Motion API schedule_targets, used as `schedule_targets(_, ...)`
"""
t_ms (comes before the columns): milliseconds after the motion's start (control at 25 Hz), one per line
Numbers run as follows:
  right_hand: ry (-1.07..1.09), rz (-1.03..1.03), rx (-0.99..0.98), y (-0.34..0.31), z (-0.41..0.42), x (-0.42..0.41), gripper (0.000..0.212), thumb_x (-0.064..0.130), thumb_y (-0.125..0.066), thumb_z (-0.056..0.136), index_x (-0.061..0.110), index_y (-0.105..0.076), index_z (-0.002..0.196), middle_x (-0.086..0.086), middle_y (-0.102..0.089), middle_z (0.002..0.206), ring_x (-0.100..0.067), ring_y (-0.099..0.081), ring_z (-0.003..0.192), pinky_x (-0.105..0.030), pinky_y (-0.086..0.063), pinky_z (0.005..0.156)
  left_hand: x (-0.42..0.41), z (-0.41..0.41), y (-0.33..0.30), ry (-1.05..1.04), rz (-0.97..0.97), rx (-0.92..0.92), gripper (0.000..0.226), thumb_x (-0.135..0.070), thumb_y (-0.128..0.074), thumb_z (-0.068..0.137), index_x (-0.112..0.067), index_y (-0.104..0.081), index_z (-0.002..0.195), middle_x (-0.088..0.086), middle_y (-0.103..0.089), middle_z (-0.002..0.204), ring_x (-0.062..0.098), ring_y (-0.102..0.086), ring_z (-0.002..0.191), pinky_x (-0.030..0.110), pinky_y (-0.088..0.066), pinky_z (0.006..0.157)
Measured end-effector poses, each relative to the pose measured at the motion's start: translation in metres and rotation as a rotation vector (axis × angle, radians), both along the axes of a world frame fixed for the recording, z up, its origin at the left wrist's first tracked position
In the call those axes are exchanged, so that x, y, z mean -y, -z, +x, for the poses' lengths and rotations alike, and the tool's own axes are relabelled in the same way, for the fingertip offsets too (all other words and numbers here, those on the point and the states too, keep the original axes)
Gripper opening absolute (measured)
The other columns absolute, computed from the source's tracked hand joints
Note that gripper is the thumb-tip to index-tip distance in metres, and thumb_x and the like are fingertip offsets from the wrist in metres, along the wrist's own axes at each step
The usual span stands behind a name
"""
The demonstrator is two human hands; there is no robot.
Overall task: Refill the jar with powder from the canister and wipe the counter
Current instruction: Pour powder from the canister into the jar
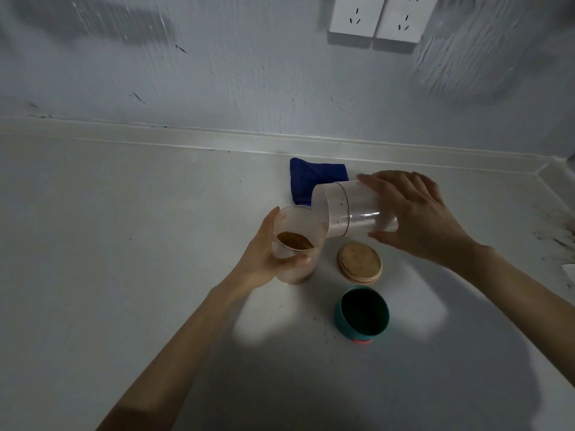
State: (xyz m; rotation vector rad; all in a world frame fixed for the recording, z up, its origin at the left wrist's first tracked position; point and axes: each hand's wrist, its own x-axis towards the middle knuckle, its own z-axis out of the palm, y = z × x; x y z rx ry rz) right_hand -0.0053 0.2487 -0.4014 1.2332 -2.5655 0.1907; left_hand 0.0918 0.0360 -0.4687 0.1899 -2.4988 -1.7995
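My left hand (pixel 263 258) grips a clear jar (pixel 295 244) standing on the white counter (pixel 109 244); brown powder (pixel 295 240) lies inside it. My right hand (pixel 413 213) holds a clear canister (pixel 351 209) tipped on its side, its open mouth resting over the jar's rim. The canister looks nearly empty, with a dusty film near its mouth. A folded blue cloth (pixel 311 178) lies on the counter behind both containers, partly hidden by the canister.
A round wooden lid (pixel 360 261) lies flat just right of the jar. A teal lid (pixel 362 313), open side up, sits nearer to me. The wall with two sockets (pixel 378 18) rises behind. Dark specks mark the counter's right edge (pixel 557 241).
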Motion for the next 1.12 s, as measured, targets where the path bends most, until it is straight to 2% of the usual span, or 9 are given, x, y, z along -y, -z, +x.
schedule_targets(120,-0.012,0.027,-0.021,-0.001,-0.003,0.002,0.093,0.024,-0.086,0.053,0.021,-0.033,0.13,-0.019,-0.053,0.126,-0.043,-0.046,0.116,-0.059,-0.031,0.098,0.0,0.002,-0.002,0.002,-0.022,-0.041,0.077,-0.007,-0.074,0.07,-0.016,-0.027,0.13,-0.013,-0.035,0.117,-0.002,-0.04,0.098,-0.011,-0.031,0.066)
schedule_targets(240,-0.031,0.067,-0.072,-0.008,-0.006,0.004,0.09,0.025,-0.084,0.056,0.023,-0.034,0.13,-0.018,-0.052,0.127,-0.041,-0.044,0.119,-0.058,-0.031,0.099,0.002,0.003,-0.002,0.012,-0.037,-0.067,0.076,-0.008,-0.074,0.07,-0.014,-0.028,0.13,-0.012,-0.036,0.118,0.0,-0.039,0.101,-0.011,-0.031,0.068)
schedule_targets(400,-0.076,0.111,-0.159,-0.015,-0.01,0.006,0.088,0.021,-0.082,0.057,0.025,-0.034,0.13,-0.018,-0.052,0.129,-0.032,-0.034,0.121,-0.056,-0.031,0.099,0.005,0.0,0.004,0.019,-0.034,-0.083,0.071,-0.012,-0.075,0.07,-0.024,-0.03,0.124,-0.017,-0.039,0.115,0.004,-0.039,0.108,-0.01,-0.033,0.069)
schedule_targets(520,-0.091,0.119,-0.169,-0.015,-0.012,0.005,0.089,0.02,-0.082,0.057,0.026,-0.034,0.131,-0.017,-0.051,0.131,-0.029,-0.029,0.12,-0.056,-0.031,0.099,0.006,-0.001,0.006,0.022,-0.06,-0.082,0.074,-0.015,-0.074,0.071,-0.017,-0.029,0.13,-0.012,-0.038,0.12,0.006,-0.037,0.111,-0.01,-0.033,0.07)
schedule_targets(720,-0.118,0.129,-0.198,-0.011,-0.014,0.009,0.088,0.02,-0.082,0.058,0.025,-0.033,0.132,-0.017,-0.049,0.132,-0.035,-0.035,0.122,-0.056,-0.03,0.101,0.008,-0.001,0.009,0.057,-0.002,-0.088,0.073,-0.027,-0.076,0.064,-0.032,-0.028,0.119,-0.018,-0.041,0.115,-0.001,-0.044,0.104,-0.006,-0.037,0.074)
schedule_targets(880,-0.124,0.132,-0.216,-0.01,-0.016,0.006,0.088,0.017,-0.081,0.059,0.025,-0.033,0.132,-0.018,-0.048,0.134,-0.035,-0.033,0.124,-0.055,-0.027,0.103,0.008,-0.002,0.01,0.054,0.005,-0.098,0.068,-0.012,-0.075,0.07,-0.032,-0.028,0.116,-0.028,-0.038,0.109,-0.009,-0.043,0.1,-0.007,-0.036,0.073)
schedule_targets(1120,-0.148,0.165,-0.257,-0.013,-0.017,0.009,0.089,0.013,-0.083,0.056,0.023,-0.036,0.131,-0.019,-0.049,0.132,-0.039,-0.039,0.123,-0.056,-0.027,0.103,0.009,-0.001,0.011,0.066,0.008,-0.102,0.069,-0.021,-0.076,0.069,-0.037,-0.028,0.115,-0.031,-0.038,0.108,-0.012,-0.043,0.1,-0.006,-0.037,0.075)
